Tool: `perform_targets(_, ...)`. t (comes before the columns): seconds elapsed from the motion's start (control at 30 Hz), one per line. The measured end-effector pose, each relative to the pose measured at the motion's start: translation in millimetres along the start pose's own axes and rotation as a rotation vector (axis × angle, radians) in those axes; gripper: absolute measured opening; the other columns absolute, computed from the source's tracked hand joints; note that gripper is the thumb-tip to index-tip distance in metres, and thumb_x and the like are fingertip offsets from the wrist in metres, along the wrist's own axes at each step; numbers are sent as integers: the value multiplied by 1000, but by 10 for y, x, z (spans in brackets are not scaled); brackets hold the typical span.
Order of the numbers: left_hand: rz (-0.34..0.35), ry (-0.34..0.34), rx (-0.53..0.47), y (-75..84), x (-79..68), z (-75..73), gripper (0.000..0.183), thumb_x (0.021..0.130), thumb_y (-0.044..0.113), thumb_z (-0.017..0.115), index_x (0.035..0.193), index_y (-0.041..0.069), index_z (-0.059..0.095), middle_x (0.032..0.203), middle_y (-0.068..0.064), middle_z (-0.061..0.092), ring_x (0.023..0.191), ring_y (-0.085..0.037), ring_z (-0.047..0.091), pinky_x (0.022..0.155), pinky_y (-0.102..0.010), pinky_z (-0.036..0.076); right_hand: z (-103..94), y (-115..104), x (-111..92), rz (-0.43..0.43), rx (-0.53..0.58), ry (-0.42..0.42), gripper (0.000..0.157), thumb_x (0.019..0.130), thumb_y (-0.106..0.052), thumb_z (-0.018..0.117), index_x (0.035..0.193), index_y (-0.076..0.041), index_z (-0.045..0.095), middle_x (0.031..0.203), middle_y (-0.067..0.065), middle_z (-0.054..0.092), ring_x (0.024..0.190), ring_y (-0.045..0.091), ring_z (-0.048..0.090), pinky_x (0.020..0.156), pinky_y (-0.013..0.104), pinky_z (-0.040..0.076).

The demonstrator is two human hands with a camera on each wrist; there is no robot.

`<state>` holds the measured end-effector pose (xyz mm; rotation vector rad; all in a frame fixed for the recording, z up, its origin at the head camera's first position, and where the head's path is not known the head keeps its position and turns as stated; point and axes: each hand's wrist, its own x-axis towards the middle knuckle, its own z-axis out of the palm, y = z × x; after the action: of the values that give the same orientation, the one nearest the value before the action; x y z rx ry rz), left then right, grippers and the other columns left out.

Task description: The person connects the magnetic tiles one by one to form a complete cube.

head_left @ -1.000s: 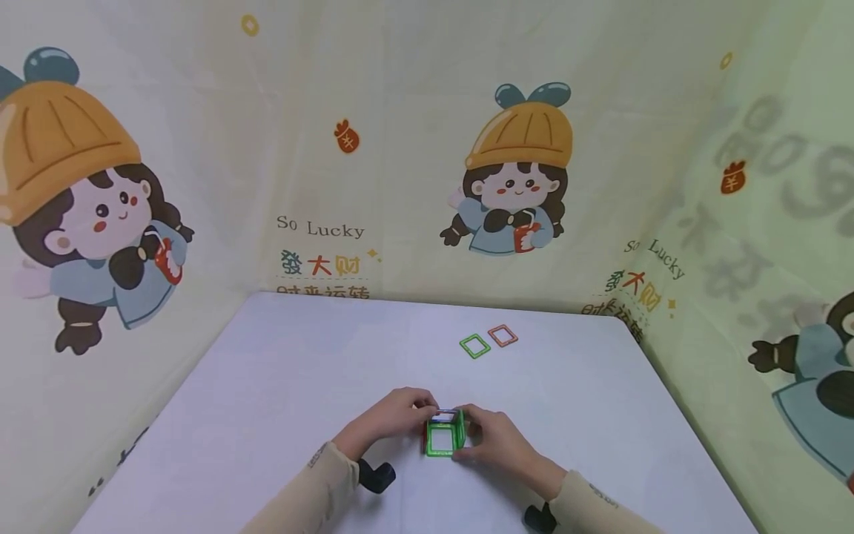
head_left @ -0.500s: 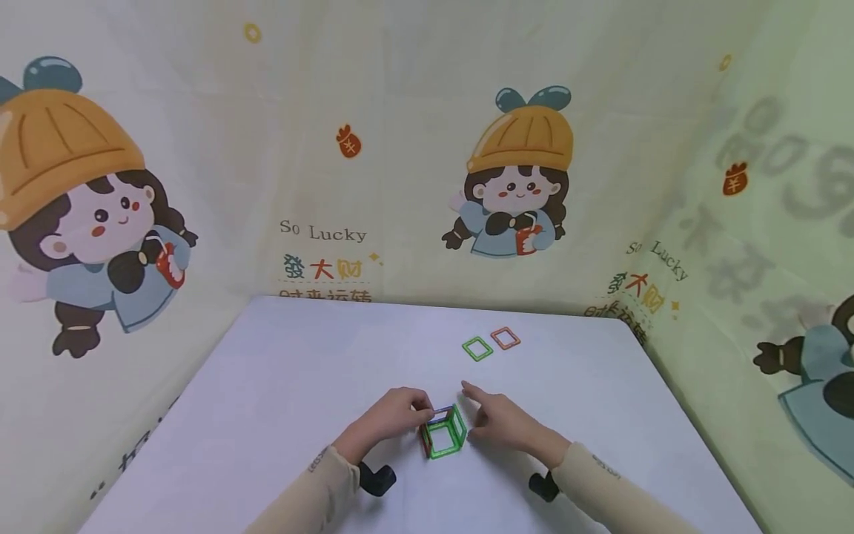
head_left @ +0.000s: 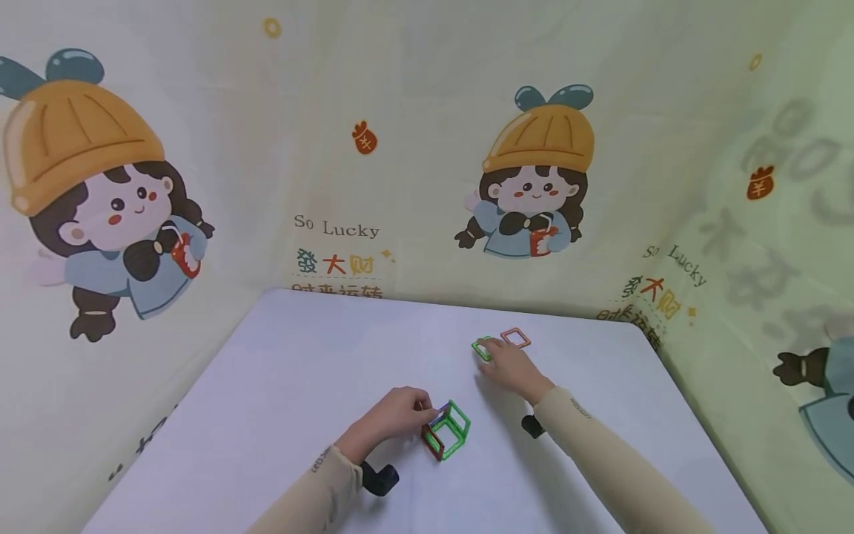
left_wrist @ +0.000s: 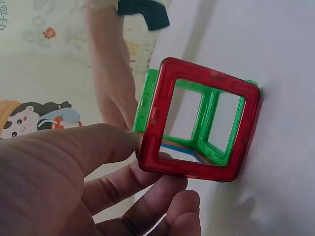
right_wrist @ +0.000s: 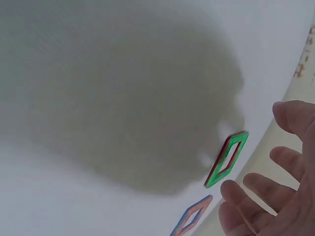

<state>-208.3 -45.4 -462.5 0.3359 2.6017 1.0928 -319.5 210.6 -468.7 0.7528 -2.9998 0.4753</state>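
Note:
My left hand [head_left: 396, 414] pinches the back left corner of a box-like build of magnetic tiles [head_left: 457, 449]. In the left wrist view its red tile [left_wrist: 248, 118] faces the camera, thumb at one corner and fingers below. Green tiles [left_wrist: 206, 113] form the base and another wall; a blue edge shows low between them. Reaching away from the build, my right hand [head_left: 512, 366] is over a loose green tile [head_left: 478, 351], partly covering it. In the right wrist view its fingers are spread with a gap to the green tile [right_wrist: 216, 179].
An orange tile [head_left: 524, 335] lies flat just right of the loose green one. The white table [head_left: 320, 356] is backed by a printed cloth [head_left: 427, 148] with cartoon figures, which also runs along both sides.
My right hand has let go of the build and moved forward to the loose green tile. The left hand keeps its grip; the build has turned slightly, showing more of the red tile.

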Motion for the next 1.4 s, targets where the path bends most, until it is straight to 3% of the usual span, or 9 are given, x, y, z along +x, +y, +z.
perform_targets(0.23,-26,23,0,6,-78,17,16,95,23,66,81,14,67,72,3,62,65,-13,52,56,-27,42,103,55,90,65,-101,-1,37,97,-22,67,127,-1,69,132,25,65,120,47,62,100,59,49)
perform_targets(0.4,-33,50,3,-27,-110,-1,16,93,21,65,79,14,65,71,4,61,62,-12,50,54,-27,40,142,52,133,99,-104,67,21,89,-18,77,101,-1,73,101,16,74,92,36,69,82,52,55)
perform_targets(0.6,-25,55,6,-20,-82,4,16,91,20,64,77,14,65,70,5,64,61,-12,49,53,-26,39,118,70,134,172,-59,17,18,89,-16,78,86,-3,67,76,7,65,68,21,57,65,39,50)
perform_targets(0.83,-41,34,3,-28,-72,11,19,94,24,65,79,14,66,71,4,64,61,-12,50,54,-26,40,56,49,98,253,-27,-34,27,78,-19,80,87,-6,58,75,5,57,67,22,52,58,36,40)
perform_targets(1.03,-98,21,-9,-33,-85,-20,25,95,31,66,81,11,67,73,-1,69,59,-13,55,54,-28,43,34,59,71,260,-58,-65,41,70,-26,85,93,-6,58,76,5,55,67,23,52,57,37,39)
perform_targets(1.23,-134,1,-23,-21,-61,-11,31,95,36,64,90,7,74,75,-2,70,62,-17,59,57,-29,44,-3,128,31,244,-74,-104,45,71,-34,82,101,-6,64,81,7,61,72,25,55,64,39,45)
perform_targets(1.4,-140,-8,-36,-30,-26,18,36,97,36,63,95,4,77,76,0,71,64,-17,59,58,-30,44,-79,172,-33,244,3,-171,45,77,-37,79,109,-9,66,85,7,64,76,23,58,68,38,46)
